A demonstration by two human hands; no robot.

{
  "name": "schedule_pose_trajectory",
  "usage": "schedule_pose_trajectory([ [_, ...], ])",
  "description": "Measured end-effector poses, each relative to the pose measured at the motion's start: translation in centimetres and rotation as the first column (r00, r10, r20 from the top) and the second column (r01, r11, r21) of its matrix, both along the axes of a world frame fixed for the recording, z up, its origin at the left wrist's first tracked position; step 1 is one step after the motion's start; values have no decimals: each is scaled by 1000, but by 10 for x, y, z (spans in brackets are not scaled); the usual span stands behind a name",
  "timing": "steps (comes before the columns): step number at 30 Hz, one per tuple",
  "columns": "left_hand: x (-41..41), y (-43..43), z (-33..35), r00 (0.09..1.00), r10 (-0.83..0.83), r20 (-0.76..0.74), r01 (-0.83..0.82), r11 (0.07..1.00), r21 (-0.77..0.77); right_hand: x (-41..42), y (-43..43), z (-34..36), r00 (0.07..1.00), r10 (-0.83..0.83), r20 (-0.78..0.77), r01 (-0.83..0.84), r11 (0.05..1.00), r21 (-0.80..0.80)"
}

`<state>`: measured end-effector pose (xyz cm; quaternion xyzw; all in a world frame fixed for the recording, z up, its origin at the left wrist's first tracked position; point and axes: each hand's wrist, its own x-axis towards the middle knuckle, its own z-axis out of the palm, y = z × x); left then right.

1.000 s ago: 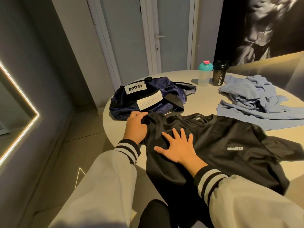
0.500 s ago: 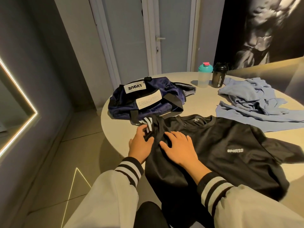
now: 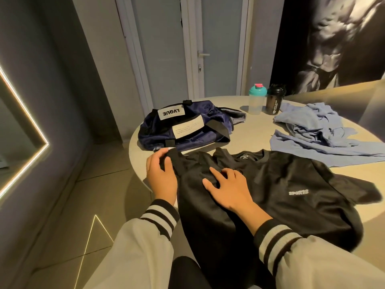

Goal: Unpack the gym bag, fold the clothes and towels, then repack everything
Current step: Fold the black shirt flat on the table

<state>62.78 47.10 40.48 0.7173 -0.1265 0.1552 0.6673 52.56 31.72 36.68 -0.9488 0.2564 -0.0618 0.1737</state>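
Left hand [image 3: 161, 174]: at the table's near-left edge, fingers curled over the end of the left sleeve of the black T-shirt [image 3: 281, 174]. It looks like a pinch with the thumb beneath, though the cloth hides the fingertips, so the grip is only probable.

Right hand [image 3: 227, 188]: palm down on the shirt's left chest area, just right of the other hand, fingers spread and slightly bent, pressing the fabric and holding nothing.

The T-shirt lies face up on the round table [image 3: 250, 132], "SPORTS" printed on the chest, collar away from the person and hem draped over the near edge.

Navy gym bag [image 3: 187, 130]: slumped just beyond the shirt, "LVQUE" label on top.

Pale blue cloth heap [image 3: 323, 130]: unfolded, far right.

Behind it, side by side, stand a clear shaker bottle with teal lid [image 3: 256, 101] and a black shaker bottle [image 3: 274, 101].
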Motion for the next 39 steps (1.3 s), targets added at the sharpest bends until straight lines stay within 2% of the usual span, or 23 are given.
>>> schedule_pose_trajectory([
  [4,-3,-2,-4,968,-197,158,155,958,243,7,-3,2,998,30,-62,-28,999,39],
  [6,-3,-3,-10,954,-263,146,202,919,339,10,-6,2,997,41,-72,-40,999,12],
  [7,-1,-4,-13,969,-231,92,178,902,394,12,-7,3,996,45,-71,-44,999,10],
  [9,6,-5,-20,994,-62,-90,101,834,543,16,-10,4,997,52,-59,-49,998,37],
  [12,18,-7,-25,943,61,-327,202,675,709,21,-14,9,992,68,-104,-59,994,87],
  [15,21,-16,-24,945,28,-326,258,548,796,22,-16,8,996,53,-72,-49,997,63],
  [17,20,-22,-23,961,-16,-275,239,547,803,21,-16,3,997,7,73,-11,999,51],
  [20,18,-26,-26,979,-72,-193,190,678,710,20,-18,-2,977,-32,209,9,994,109],
  [22,15,-28,-26,990,-123,-71,141,798,585,21,-18,-4,980,-18,199,-2,995,98],
  [24,6,-31,-17,988,-132,80,75,865,495,19,-16,-3,984,-7,181,-12,995,102],
  [26,-1,-35,-6,957,-183,223,61,883,465,16,-14,-1,988,18,156,-33,995,97],
  [28,-4,-39,0,885,-332,327,128,849,513,15,-15,-1,988,33,151,-46,995,84],
  [30,-5,-42,0,785,-558,268,334,746,577,15,-18,-1,975,-4,224,-23,993,117],
  [31,-6,-43,-2,745,-637,197,441,692,571,15,-20,0,955,-43,292,-4,988,156],
  [32,-5,-44,-5,737,-660,144,502,677,538,13,-21,1,923,-91,373,13,978,206],
  [34,-3,-43,-16,813,-575,93,465,737,491,8,-21,3,850,-222,478,66,944,322],
  [35,0,-43,-21,857,-513,49,419,749,514,6,-21,4,825,-277,492,90,925,370],
  [37,5,-41,-32,907,-414,-74,358,668,652,4,-20,4,822,-289,490,92,918,386],
  [39,8,-40,-38,927,-352,-130,326,587,741,8,-20,3,865,-197,461,45,947,320],
])
